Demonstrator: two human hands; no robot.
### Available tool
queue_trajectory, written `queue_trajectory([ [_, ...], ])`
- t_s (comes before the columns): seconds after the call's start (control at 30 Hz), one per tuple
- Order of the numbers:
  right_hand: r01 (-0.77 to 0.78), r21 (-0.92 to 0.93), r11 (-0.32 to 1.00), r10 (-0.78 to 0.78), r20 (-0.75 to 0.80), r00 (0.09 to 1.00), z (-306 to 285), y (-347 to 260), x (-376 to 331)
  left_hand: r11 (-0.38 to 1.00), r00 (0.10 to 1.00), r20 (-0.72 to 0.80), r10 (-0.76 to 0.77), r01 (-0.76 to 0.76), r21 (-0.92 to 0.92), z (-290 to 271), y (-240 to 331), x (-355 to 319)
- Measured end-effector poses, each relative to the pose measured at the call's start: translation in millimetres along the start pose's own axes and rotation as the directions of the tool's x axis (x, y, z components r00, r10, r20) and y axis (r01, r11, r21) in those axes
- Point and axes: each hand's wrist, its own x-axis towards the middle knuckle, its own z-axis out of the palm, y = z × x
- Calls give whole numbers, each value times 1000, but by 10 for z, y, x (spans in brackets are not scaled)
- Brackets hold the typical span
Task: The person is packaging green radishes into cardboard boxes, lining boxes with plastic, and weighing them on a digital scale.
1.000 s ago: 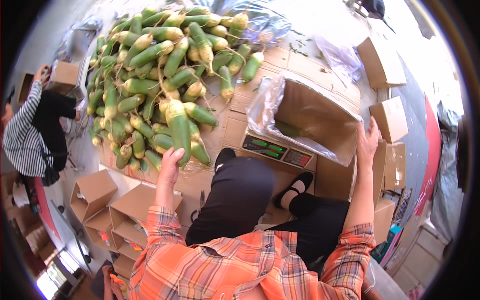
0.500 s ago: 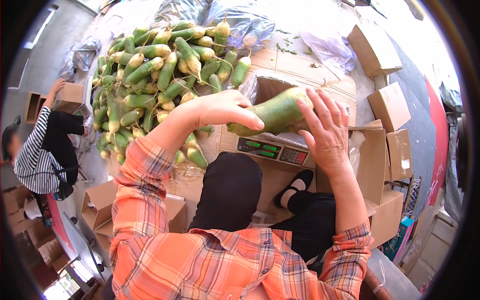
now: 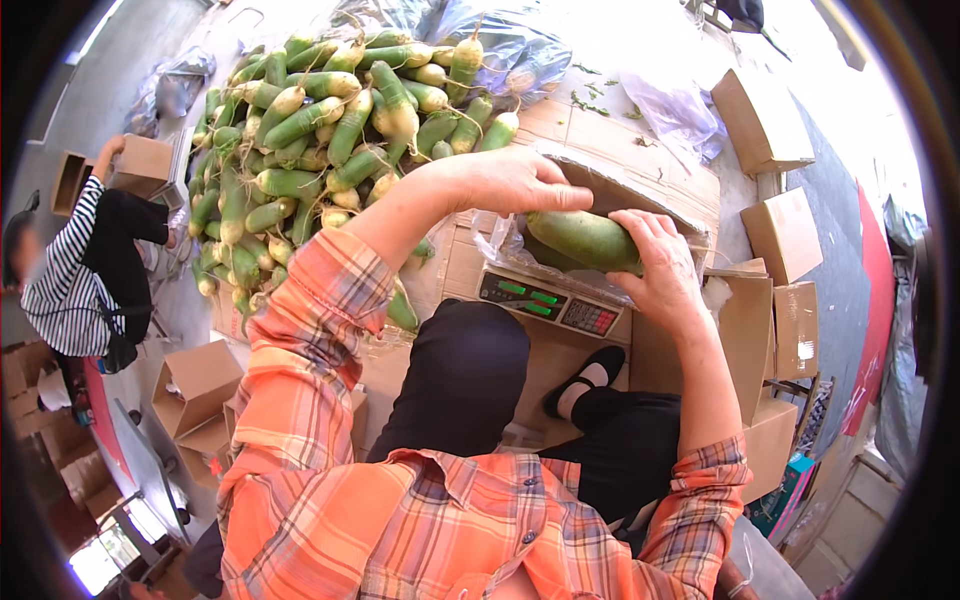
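A large green radish (image 3: pixel 585 240) lies level in the mouth of an open cardboard box (image 3: pixel 690 225) lined with clear plastic. My right hand (image 3: pixel 660 265) grips its right end, fingers over the top and thumb below. Just above its left end is my left hand (image 3: pixel 525 185), thumb stretched out and apart from the fingers, which are partly hidden; it holds nothing that I can see. More green shows under the radish, inside the box. The box rests on a digital scale (image 3: pixel 548 304) with green lit displays and a red and grey keypad.
A big heap of green radishes (image 3: pixel 290 185) covers the left, with plastic bags (image 3: pixel 510 50) behind it. Empty cardboard boxes (image 3: pixel 780 235) stand along the right, and another open box (image 3: pixel 195 390) is at lower left. A person in a striped top (image 3: pixel 70 290) sits at far left.
The radish has moved down from above the box into its mouth. My left hand has come off its left end, while my right hand has closed round the right end.
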Motion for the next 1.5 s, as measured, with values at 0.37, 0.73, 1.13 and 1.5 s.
queue_trajectory([
  [0.37,-35,-601,799,364,435,824,928,429,535,849,641,-561,524,-338,406,732,-641,34],
  [0.73,-281,-198,939,341,426,838,1375,616,874,783,536,-578,615,-497,373,725,-884,0],
  [1.13,-396,429,812,355,176,918,194,87,157,504,-54,-589,-806,-585,-636,-291,-3647,-922],
  [1.5,-471,447,760,455,153,878,289,-9,-179,654,-263,-600,-756,-242,-717,-976,-4962,-559],
])
